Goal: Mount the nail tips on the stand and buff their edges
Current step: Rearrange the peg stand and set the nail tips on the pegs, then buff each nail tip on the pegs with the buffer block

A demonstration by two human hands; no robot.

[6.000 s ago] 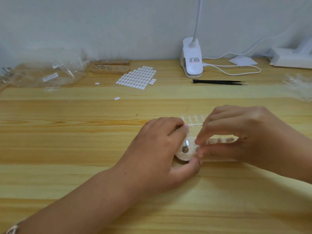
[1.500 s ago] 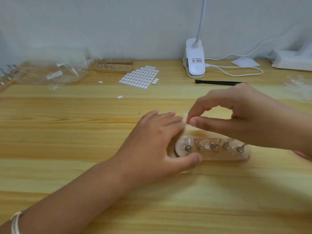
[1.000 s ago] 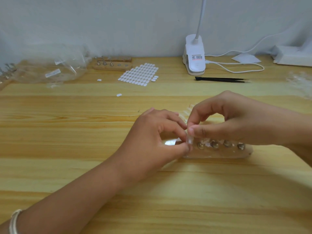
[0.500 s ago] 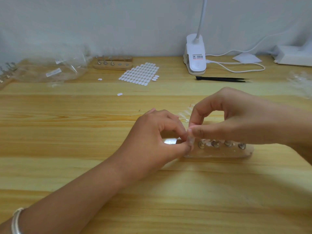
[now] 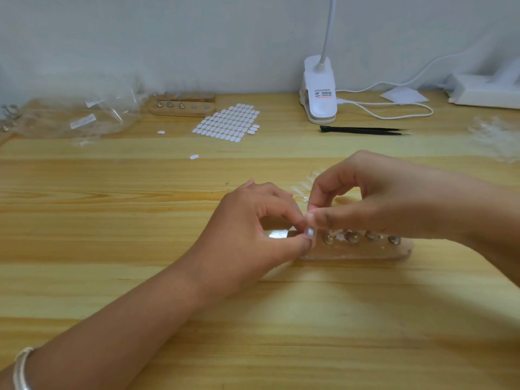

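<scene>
A wooden stand with a row of metal pegs lies on the table in front of me. A clear nail tip stands on its leftmost peg. My left hand pinches that tip from the left with thumb and forefinger. My right hand meets it from above, its thumb and forefinger pinching the top of the same tip. A strip of clear nail tips lies just behind my hands, partly hidden.
At the back stand a second wooden stand, a sheet of white adhesive tabs, a clear plastic bag, a white clip lamp with its cable, and black tweezers. Loose tabs lie mid-table.
My right hand lifted from the stand, then came back down at its left end. My left hand curled from a flat hold into a pinch. Both now hold the nail tip on the leftmost peg.
</scene>
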